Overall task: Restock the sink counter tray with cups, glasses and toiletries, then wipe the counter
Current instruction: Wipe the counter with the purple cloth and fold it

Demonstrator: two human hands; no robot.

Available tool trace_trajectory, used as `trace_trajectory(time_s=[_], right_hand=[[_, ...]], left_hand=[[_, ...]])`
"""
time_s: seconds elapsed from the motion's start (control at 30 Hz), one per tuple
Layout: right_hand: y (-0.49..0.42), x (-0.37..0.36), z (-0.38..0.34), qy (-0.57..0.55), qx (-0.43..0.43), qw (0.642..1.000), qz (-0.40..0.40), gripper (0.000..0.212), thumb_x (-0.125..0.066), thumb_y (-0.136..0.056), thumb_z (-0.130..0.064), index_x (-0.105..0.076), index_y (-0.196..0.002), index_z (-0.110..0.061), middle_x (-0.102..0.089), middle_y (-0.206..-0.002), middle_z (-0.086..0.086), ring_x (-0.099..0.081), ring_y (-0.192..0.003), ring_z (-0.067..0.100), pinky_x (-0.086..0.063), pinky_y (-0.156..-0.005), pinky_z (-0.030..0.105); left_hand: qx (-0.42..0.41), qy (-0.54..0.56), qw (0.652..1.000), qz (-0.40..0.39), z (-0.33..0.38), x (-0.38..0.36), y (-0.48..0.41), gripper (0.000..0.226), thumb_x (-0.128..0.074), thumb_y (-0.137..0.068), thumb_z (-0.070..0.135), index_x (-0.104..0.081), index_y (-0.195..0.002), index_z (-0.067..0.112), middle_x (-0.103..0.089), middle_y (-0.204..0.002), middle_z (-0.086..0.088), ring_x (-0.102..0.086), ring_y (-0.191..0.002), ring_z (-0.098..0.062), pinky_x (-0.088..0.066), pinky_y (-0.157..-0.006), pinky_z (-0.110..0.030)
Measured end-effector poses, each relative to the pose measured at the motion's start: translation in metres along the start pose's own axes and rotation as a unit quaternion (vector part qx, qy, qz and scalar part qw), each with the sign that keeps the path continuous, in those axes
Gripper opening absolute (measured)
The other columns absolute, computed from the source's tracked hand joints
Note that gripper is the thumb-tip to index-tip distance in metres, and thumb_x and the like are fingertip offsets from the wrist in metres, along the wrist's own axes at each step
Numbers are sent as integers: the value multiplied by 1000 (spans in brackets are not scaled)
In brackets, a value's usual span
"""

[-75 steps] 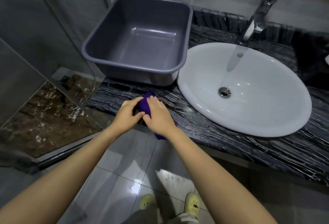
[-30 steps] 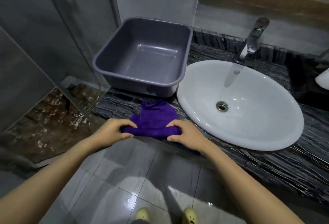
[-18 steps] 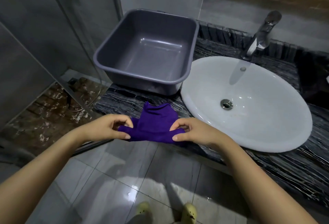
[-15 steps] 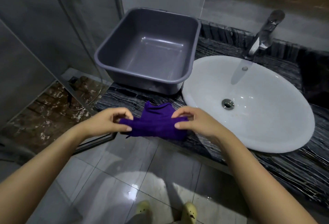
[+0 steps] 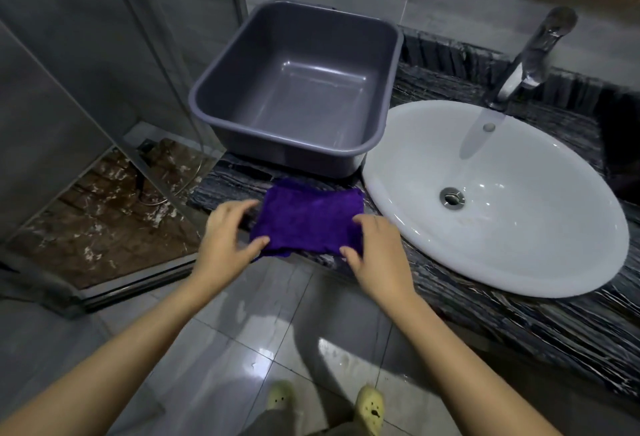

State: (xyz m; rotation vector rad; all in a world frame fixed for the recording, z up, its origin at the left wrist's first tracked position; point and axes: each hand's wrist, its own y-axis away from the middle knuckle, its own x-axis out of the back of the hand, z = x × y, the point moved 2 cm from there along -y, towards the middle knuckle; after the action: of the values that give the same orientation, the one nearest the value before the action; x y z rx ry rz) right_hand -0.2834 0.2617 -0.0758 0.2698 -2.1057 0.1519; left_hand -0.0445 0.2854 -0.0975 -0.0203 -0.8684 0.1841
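A purple cloth [image 5: 308, 220] lies spread flat on the front edge of the dark veined counter [image 5: 519, 317], just in front of the grey plastic tub [image 5: 393, 82]. My left hand [image 5: 225, 234] is at the cloth's left side with fingers apart, and only the thumb touches the near left corner. My right hand [image 5: 374, 245] rests on the near right corner, fingers curled over the edge and thumb at the front. The tub holds nothing. No cups, glasses or toiletries are in view.
A white oval sink basin [image 5: 519, 234] with a chrome faucet [image 5: 530, 57] fills the counter's right side. A glass shower partition [image 5: 138, 89] stands to the left of the counter. Grey floor tiles [image 5: 242, 324] lie below, with my yellow slippers [image 5: 370, 404] on them.
The cloth went from bunched under both hands to folded and lifted between them, and now lies flat on the counter. My left hand has loosened and its fingers have spread.
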Motion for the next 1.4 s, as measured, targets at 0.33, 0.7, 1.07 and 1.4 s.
trace_trajectory(time_s=[0.33,0.7,1.07,1.4], right_hand=[[-25,-9,17,218,150,964,-33,37,-78,-59,-21,-66,-93,-15,-65,-84,4,-61,-78,29,-48,-60,34],[-69,87,-6,-22,55,996,-60,16,-59,-76,-17,-71,-86,-16,-72,-83,8,-63,-80,26,-50,-77,35],[-54,83,8,40,135,989,49,21,-57,-82,-16,-70,-98,-17,-70,-89,5,-58,-85,27,-48,-76,39],[7,-5,37,55,134,989,-11,33,-53,-84,-44,-69,-97,-19,-66,-93,-1,-59,-88,25,-48,-77,38]], left_hand=[[-225,-243,938,-99,13,-12,-23,24,-64,-70,18,-63,-93,10,-68,-91,-9,-63,-85,-31,-52,-72,-37],[-235,-180,948,-119,67,57,-82,20,-64,-81,16,-67,-101,15,-72,-100,-6,-66,-92,-26,-51,-77,-38],[-346,-211,914,10,68,56,-78,28,-49,-83,24,-70,-98,12,-73,-91,-8,-68,-81,-27,-53,-69,-35],[-263,-234,931,-95,-10,-3,-2,34,-49,-86,38,-70,-104,19,-71,-106,0,-65,-100,-16,-35,-93,-29]])
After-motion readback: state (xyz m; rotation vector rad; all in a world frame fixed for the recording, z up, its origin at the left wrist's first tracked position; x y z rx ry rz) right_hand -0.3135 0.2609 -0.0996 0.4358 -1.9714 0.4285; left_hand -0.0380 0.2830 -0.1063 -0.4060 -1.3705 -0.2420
